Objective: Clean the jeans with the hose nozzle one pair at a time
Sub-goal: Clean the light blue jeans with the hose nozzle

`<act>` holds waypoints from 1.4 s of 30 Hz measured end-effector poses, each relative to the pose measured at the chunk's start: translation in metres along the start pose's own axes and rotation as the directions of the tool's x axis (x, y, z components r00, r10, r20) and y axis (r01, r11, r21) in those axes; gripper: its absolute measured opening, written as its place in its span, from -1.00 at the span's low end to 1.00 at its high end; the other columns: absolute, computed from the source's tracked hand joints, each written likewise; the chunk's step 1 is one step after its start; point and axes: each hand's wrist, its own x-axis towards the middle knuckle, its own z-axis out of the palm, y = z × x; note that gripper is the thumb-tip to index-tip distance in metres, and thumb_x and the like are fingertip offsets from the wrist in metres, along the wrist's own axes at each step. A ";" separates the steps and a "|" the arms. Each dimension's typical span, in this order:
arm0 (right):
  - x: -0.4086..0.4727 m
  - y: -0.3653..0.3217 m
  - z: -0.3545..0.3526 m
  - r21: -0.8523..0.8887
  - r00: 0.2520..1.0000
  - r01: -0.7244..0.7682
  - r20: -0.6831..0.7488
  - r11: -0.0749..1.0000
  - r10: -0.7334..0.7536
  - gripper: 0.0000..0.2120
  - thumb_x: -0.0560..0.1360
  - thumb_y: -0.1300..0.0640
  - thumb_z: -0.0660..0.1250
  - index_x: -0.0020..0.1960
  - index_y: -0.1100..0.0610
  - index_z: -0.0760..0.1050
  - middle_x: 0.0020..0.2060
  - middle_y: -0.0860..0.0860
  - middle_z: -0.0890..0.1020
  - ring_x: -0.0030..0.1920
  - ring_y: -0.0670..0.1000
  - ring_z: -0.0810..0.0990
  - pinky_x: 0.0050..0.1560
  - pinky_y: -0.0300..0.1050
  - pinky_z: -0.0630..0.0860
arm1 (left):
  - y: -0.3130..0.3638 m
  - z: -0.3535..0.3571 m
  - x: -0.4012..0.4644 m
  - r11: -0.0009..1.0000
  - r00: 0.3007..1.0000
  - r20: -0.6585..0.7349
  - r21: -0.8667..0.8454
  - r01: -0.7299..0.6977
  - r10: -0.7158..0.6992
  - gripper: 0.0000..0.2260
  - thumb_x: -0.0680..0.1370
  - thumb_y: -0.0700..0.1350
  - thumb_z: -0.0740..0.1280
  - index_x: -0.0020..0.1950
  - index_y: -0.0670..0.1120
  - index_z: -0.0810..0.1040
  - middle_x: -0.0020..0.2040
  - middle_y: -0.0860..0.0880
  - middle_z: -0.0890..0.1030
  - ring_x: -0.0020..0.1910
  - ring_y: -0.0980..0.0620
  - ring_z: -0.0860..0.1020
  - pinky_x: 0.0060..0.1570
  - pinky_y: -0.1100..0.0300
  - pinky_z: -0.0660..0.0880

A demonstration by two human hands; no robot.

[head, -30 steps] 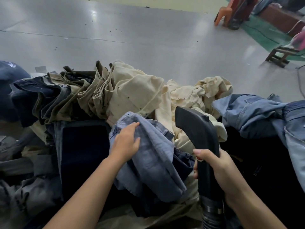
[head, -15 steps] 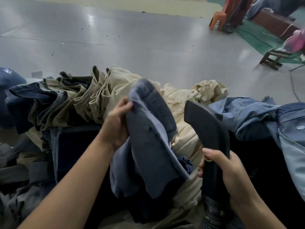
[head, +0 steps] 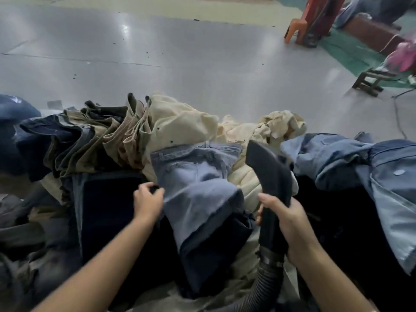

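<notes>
Jeans lying flat for cleaning; left hand pinching their nine-o'clock edge taut; right hand gripping the hose nozzle, three o'clock.

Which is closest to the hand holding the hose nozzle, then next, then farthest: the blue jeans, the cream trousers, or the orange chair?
1. Blue jeans, just left of the right hand.
2. Cream trousers, behind them.
3. Orange chair, far back right.

Dim foreground, glare on floor, perhaps motion-blurred, wide-angle bowing
</notes>
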 end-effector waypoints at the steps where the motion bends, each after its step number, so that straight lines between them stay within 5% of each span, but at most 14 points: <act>1: 0.002 0.003 0.003 -0.021 1.000 -0.023 0.011 1.000 0.023 -0.92 0.48 0.24 0.40 -0.18 0.20 0.55 -0.49 0.05 0.53 -0.51 -0.03 0.52 -0.51 -0.22 0.46 | -0.002 0.010 -0.019 0.990 0.987 0.087 0.034 -0.138 0.134 -0.54 0.48 -0.07 0.40 0.29 -0.28 0.45 0.22 -0.31 0.47 0.23 -0.23 0.47 0.29 -0.04 0.39; 4: 0.003 0.010 0.009 -0.070 0.998 -0.055 0.035 0.996 0.058 -0.89 0.47 0.24 0.42 -0.09 0.28 0.55 -0.47 0.06 0.52 -0.50 -0.06 0.51 -0.49 -0.25 0.46 | -0.005 0.034 -0.060 0.845 0.846 0.398 0.251 -0.472 0.355 -0.09 0.26 0.41 0.26 0.45 -0.11 0.27 0.40 -0.17 0.27 0.40 -0.09 0.28 0.38 0.01 0.27; 7: 0.002 0.011 0.008 -0.088 0.997 -0.068 0.036 0.994 0.072 -0.83 0.47 0.25 0.42 -0.04 0.35 0.53 -0.46 0.09 0.51 -0.50 -0.05 0.51 -0.48 -0.26 0.46 | -0.012 0.051 -0.062 0.554 0.773 0.501 0.543 -0.631 0.388 -0.07 0.32 0.42 0.27 0.56 0.10 -0.03 0.56 -0.02 -0.08 0.50 -0.04 0.07 0.44 -0.03 0.17; 12: 0.005 0.001 0.000 -0.085 0.998 -0.050 0.022 0.995 0.052 -0.89 0.45 0.23 0.44 -0.12 0.25 0.55 -0.44 0.07 0.54 -0.46 -0.03 0.54 -0.46 -0.24 0.49 | 0.013 0.057 -0.043 0.751 0.828 0.258 0.349 -0.560 0.498 -0.82 0.61 -0.06 0.21 0.12 -0.02 0.57 0.17 -0.06 0.57 0.15 -0.12 0.53 -0.01 0.09 0.42; 17: 0.008 -0.001 0.001 -0.055 1.000 -0.029 0.003 0.998 0.029 -0.91 0.44 0.21 0.44 -0.13 0.21 0.55 -0.48 0.02 0.55 -0.46 -0.01 0.56 -0.44 -0.18 0.52 | 0.047 0.070 -0.048 0.419 0.584 0.542 0.408 -0.811 0.604 -0.44 0.44 0.27 0.30 0.33 0.00 0.41 0.28 0.01 0.48 0.22 -0.02 0.47 0.18 0.00 0.41; 20: 0.007 -0.001 0.004 -0.038 1.000 -0.007 0.010 0.999 0.007 -0.92 0.45 0.23 0.44 -0.15 0.21 0.55 -0.48 0.02 0.54 -0.47 -0.01 0.55 -0.44 -0.19 0.51 | 0.057 0.086 -0.054 0.426 0.704 0.581 0.561 -0.710 0.407 -0.66 0.54 -0.03 0.23 0.31 -0.02 0.41 0.27 -0.10 0.51 0.21 -0.15 0.48 0.12 0.03 0.39; 23: 0.004 -0.005 0.000 0.009 0.999 0.047 0.005 0.999 -0.047 -0.91 0.44 0.21 0.46 -0.19 0.20 0.57 -0.47 0.04 0.54 -0.47 -0.01 0.55 -0.44 -0.20 0.51 | 0.103 0.078 -0.049 0.967 0.873 0.428 -0.005 -0.256 0.233 -0.76 0.54 -0.37 0.09 -0.02 -0.13 0.49 0.01 -0.24 0.58 0.09 -0.17 0.51 -0.01 0.09 0.44; 26: -0.002 -0.016 -0.010 0.134 0.991 0.129 -0.058 0.983 -0.122 -0.86 0.32 0.10 0.47 -0.27 0.16 0.57 -0.49 0.05 0.53 -0.50 -0.01 0.54 -0.50 -0.21 0.48 | 0.169 0.037 -0.042 0.701 0.864 0.423 -0.703 0.121 0.275 -0.73 0.60 -0.32 0.05 -0.08 -0.11 0.50 -0.15 -0.09 0.62 -0.08 -0.07 0.56 -0.17 0.18 0.53; 28: -0.006 -0.023 -0.016 0.219 0.981 0.184 -0.098 0.958 -0.166 -0.83 0.27 0.07 0.47 -0.27 0.17 0.59 -0.48 0.06 0.54 -0.51 0.00 0.54 -0.52 -0.20 0.47 | 0.193 -0.005 -0.034 0.636 0.787 0.353 -0.769 -0.064 0.506 -0.68 0.60 -0.34 0.06 -0.10 -0.05 0.54 -0.24 0.12 0.66 -0.18 0.16 0.61 -0.19 0.31 0.54; 33: -0.007 -0.026 -0.019 0.216 0.971 0.240 -0.057 0.947 -0.233 -0.76 0.23 0.03 0.45 -0.28 0.20 0.57 -0.48 0.09 0.53 -0.50 0.01 0.53 -0.49 -0.23 0.49 | 0.146 -0.061 0.008 0.785 0.656 0.586 0.053 -0.617 0.476 -0.55 0.53 -0.44 0.19 -0.32 -0.02 0.71 -0.31 0.03 0.68 -0.31 0.25 0.56 -0.26 0.38 0.46; 35: -0.007 -0.021 -0.016 0.136 0.977 0.210 -0.009 0.968 -0.211 -0.78 0.27 0.07 0.44 -0.29 0.23 0.52 -0.49 0.11 0.51 -0.50 0.03 0.52 -0.49 -0.20 0.49 | 0.101 -0.065 0.027 0.434 0.771 0.603 0.650 -0.624 0.207 -0.76 0.58 -0.20 0.27 0.23 -0.14 0.57 0.20 -0.13 0.59 0.14 0.03 0.55 0.12 0.24 0.41; 37: -0.007 -0.015 -0.011 0.069 0.988 0.143 0.047 0.987 -0.146 -0.88 0.29 0.07 0.43 -0.31 0.13 0.58 -0.47 0.08 0.53 -0.48 0.03 0.54 -0.47 -0.18 0.49 | 0.058 -0.064 0.035 0.220 0.860 0.502 0.833 -0.508 0.087 -0.56 0.61 -0.02 0.22 0.45 -0.13 0.30 0.42 -0.10 0.38 0.35 -0.05 0.41 0.28 0.17 0.33; 39: -0.006 -0.008 -0.003 0.025 0.995 0.065 0.079 0.998 -0.067 -0.91 0.30 0.09 0.47 -0.29 0.10 0.61 -0.46 0.07 0.54 -0.48 0.01 0.53 -0.46 -0.19 0.49 | 0.041 -0.052 0.023 0.474 0.919 0.339 0.787 -0.394 0.201 -0.61 0.59 -0.05 0.23 0.40 -0.12 0.38 0.40 -0.10 0.38 0.32 -0.12 0.44 0.24 0.08 0.39; 42: -0.001 0.003 0.007 -0.039 0.998 -0.009 0.055 0.999 0.012 -0.84 0.37 0.18 0.51 -0.17 0.23 0.56 -0.46 0.08 0.53 -0.48 0.01 0.52 -0.47 -0.19 0.47 | 0.042 -0.030 0.014 0.875 0.884 -0.082 0.210 -0.435 0.459 -0.65 0.50 -0.31 0.23 0.29 -0.27 0.45 0.30 -0.26 0.41 0.24 -0.25 0.43 0.29 0.03 0.32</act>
